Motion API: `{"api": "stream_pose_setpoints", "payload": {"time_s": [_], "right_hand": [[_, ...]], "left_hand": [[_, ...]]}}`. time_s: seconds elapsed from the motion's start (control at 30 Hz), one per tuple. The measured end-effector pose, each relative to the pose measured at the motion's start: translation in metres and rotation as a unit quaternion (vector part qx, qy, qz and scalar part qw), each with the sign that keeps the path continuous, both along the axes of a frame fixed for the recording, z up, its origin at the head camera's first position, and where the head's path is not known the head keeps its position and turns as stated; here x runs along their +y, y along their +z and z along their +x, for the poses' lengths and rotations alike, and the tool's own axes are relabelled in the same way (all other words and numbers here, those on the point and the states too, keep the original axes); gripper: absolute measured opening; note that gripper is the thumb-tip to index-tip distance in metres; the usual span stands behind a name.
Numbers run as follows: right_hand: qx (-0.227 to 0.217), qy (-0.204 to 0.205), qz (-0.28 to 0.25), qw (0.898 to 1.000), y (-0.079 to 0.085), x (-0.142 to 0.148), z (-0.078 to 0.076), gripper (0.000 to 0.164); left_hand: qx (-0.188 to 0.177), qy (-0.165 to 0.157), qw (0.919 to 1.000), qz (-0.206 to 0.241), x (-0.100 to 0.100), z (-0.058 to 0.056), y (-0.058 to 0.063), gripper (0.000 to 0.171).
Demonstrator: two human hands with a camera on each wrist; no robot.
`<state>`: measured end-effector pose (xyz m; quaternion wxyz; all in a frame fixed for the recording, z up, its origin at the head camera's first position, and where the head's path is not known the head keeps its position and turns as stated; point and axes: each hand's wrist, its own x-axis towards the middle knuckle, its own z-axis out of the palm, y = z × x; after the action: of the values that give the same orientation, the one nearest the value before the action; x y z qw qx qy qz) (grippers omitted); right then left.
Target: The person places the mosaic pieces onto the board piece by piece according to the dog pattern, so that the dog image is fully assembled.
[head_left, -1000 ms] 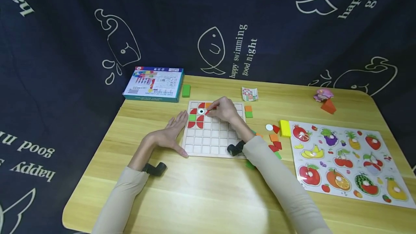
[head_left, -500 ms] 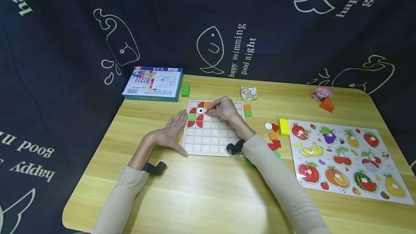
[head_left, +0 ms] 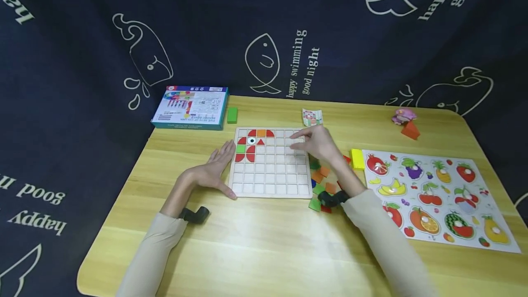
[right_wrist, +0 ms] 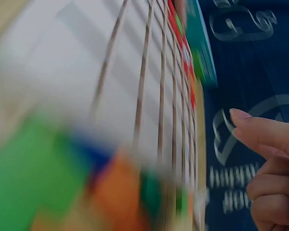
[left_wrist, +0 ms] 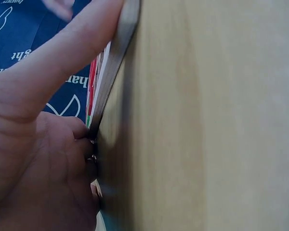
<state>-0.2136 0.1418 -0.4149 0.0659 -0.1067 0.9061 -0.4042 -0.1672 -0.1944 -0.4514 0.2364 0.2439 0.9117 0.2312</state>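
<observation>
White-celled wooden grid board (head_left: 270,178): flat on the light wood-grain counter (head_left: 255,251), filled cells at its upper left.
Filled cells: red curved tiles (head_left: 250,150), 1 orange square tile (head_left: 261,133), 1 green square tile (head_left: 241,149), 1 white eye tile with a black dot (head_left: 251,141), and 1 red triangular tile (head_left: 261,141) just right of the eye.
Left grip (head_left: 210,171): released, fingers straight and thumb spread, touching the board's left edge.
Right grip (head_left: 319,143): released, thumb and forefinger parted above the board's right side.
Loose heap: green, orange, red and blue tiles (head_left: 330,188) beside the board's right edge, partly behind the black wrist-worn camera (head_left: 330,199).
Beyond the board: small printed paper card (head_left: 312,117); green rectangular block (head_left: 232,115) near a blue-and-white cardboard box (head_left: 189,107).
Far right: yellow rectangular block (head_left: 357,159) at the corner of a white fruit-picture puzzle board (head_left: 437,214); pink-and-purple figurine (head_left: 404,116) beside a red-orange piece (head_left: 410,130).
Backdrop: dark blue cloth (head_left: 214,35) with white whale drawings.
</observation>
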Motion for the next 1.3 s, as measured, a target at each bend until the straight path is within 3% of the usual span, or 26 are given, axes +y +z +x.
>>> {"api": "stream_pose_setpoints", "payload": {"time_s": [0.2,0.4,0.57,0.77,1.1,1.3], "right_hand": [[-0.017,-0.079,0.085,0.993,-0.005,0.068,0.026,0.035],[-0.029,-0.127,0.118,0.984,-0.012,0.079,0.026,0.033],[-0.025,-0.133,0.136,0.981,-0.019,0.081,0.025,0.024],[-0.016,-0.103,0.143,0.984,-0.021,0.083,0.024,0.023],[-0.07,-0.092,0.075,0.99,-0.023,0.068,0.011,0.028],[-0.036,-0.096,0.082,0.991,-0.019,0.072,0.004,0.023]], "left_hand": [[-0.006,0.014,0.9999,0.002,-0.01,0.004,0.001,0.149],[-0.006,0.019,0.9998,0.008,-0.014,0.005,0.002,0.148],[-0.002,0.011,0.9999,0.005,-0.009,0.004,0.001,0.148],[0.003,0.001,1.0,0.002,-0.002,0.002,0.001,0.148],[-0.003,0.003,1.0,0.002,-0.002,0.004,0.002,0.149],[0.003,-0.003,1.0,0.004,0.0,0.001,0.0,0.15]]}}
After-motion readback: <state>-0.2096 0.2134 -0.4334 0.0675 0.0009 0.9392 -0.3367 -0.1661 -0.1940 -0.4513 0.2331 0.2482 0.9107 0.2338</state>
